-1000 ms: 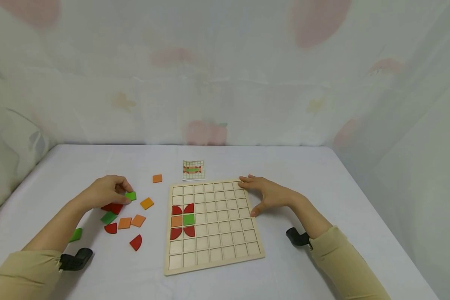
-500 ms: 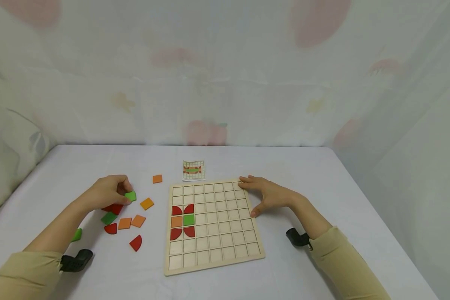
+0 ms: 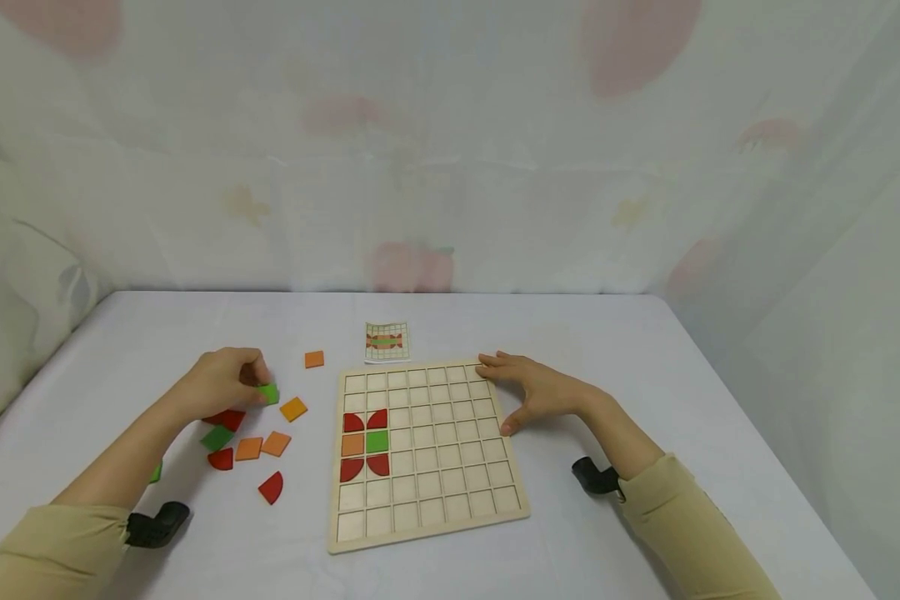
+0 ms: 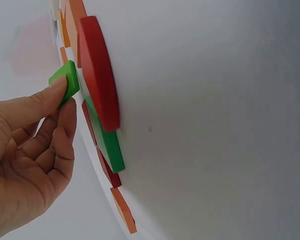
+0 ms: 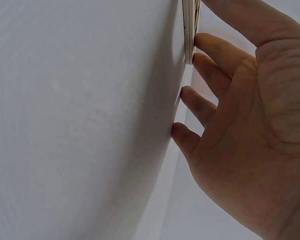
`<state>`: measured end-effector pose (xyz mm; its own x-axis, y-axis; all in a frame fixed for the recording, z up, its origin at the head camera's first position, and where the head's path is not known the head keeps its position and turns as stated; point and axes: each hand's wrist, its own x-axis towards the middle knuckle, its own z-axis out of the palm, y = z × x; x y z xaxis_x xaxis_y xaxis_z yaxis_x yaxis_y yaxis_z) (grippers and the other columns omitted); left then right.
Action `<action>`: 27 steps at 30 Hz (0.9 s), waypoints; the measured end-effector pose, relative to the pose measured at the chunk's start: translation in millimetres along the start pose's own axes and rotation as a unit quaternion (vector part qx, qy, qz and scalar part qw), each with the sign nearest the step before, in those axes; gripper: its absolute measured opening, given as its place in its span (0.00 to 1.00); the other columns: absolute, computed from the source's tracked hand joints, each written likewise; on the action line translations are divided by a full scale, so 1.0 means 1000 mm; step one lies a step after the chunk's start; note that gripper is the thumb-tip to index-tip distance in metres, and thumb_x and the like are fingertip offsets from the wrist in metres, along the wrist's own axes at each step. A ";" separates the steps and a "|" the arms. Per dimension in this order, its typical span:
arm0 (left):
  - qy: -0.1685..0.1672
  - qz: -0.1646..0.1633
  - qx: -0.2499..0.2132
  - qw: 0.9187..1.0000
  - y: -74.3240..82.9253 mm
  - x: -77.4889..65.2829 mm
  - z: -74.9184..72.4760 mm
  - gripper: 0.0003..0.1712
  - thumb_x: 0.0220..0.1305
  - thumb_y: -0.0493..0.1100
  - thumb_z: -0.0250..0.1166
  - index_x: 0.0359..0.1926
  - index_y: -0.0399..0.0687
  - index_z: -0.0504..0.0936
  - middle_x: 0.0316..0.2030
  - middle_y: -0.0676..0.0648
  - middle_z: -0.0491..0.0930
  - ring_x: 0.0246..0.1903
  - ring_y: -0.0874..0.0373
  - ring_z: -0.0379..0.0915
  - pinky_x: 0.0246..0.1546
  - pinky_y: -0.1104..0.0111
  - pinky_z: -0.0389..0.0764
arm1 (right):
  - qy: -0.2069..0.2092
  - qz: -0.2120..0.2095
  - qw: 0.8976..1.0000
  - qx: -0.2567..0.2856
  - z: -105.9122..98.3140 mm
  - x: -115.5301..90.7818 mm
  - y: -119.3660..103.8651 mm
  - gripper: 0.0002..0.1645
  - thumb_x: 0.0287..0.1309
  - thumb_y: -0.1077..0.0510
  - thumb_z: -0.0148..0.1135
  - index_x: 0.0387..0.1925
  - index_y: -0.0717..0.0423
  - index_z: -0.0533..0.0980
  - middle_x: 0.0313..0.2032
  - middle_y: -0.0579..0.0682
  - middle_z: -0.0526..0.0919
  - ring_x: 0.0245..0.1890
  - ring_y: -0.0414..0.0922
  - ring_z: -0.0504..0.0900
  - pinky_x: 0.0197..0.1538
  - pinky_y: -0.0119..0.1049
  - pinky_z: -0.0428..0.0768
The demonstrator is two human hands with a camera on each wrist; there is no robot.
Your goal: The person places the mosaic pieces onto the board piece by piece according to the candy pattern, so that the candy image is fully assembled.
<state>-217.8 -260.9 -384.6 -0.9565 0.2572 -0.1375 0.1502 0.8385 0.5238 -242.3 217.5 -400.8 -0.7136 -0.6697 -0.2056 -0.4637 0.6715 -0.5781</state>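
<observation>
Green piece, mostly behind the left forearm; shape cannot be told.

Left hand: thumb and fingertips pinching one light-green, flat, seemingly square tile, clear of the board. Change: hand and tile sit slightly further right than half a second ago; judged, the tile is picked up but not yet placed.

Beneath and beside it, loose smooth pieces with thick, evenly coloured edges: overlapping red pieces; darker green piece; red quarter-circle; two orange square tiles; a second red quarter-circle; yellow-orange square tile; lone orange square.

Pale wooden grid board, raised ridges between square cells. Left columns filled: red quarter-circles above and below, an orange square and green square between.

Small printed pattern card, beyond the board.

Right hand: fingers spread and relaxed at the board's right edge, thumb apart, unmoved; nothing grasped.
</observation>
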 end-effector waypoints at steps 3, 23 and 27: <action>0.003 0.005 -0.001 1.000 0.004 0.000 0.000 0.10 0.55 0.38 0.72 0.35 0.42 0.78 0.34 0.46 0.81 0.37 0.53 0.72 0.34 0.68 0.75 | -0.001 0.000 1.000 -0.003 0.000 0.000 0.000 0.62 0.38 0.41 0.80 0.74 0.49 0.60 0.79 0.43 0.51 0.81 0.54 0.42 0.78 0.61 0.46; 0.005 0.049 -0.020 0.999 0.054 0.001 0.013 0.07 0.58 0.36 0.70 0.35 0.45 0.79 0.33 0.49 0.81 0.36 0.57 0.74 0.35 0.73 0.76 | 0.000 0.005 1.000 -0.004 -0.001 -0.002 -0.003 0.62 0.38 0.40 0.80 0.74 0.49 0.60 0.79 0.43 0.51 0.81 0.54 0.42 0.78 0.60 0.45; -0.002 0.048 -0.031 0.998 0.062 0.001 0.016 0.06 0.58 0.36 0.70 0.35 0.45 0.79 0.33 0.48 0.81 0.36 0.56 0.74 0.35 0.71 0.77 | 0.003 0.004 1.000 -0.004 -0.001 -0.001 -0.003 0.63 0.38 0.41 0.80 0.74 0.49 0.60 0.78 0.45 0.52 0.80 0.54 0.43 0.78 0.59 0.46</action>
<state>-205.2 -201.1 -366.2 -0.9376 0.3365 -0.0878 0.2248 0.7790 0.5853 -240.4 216.7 -397.7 -0.7206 -0.6626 -0.2043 -0.4623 0.6787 -0.5706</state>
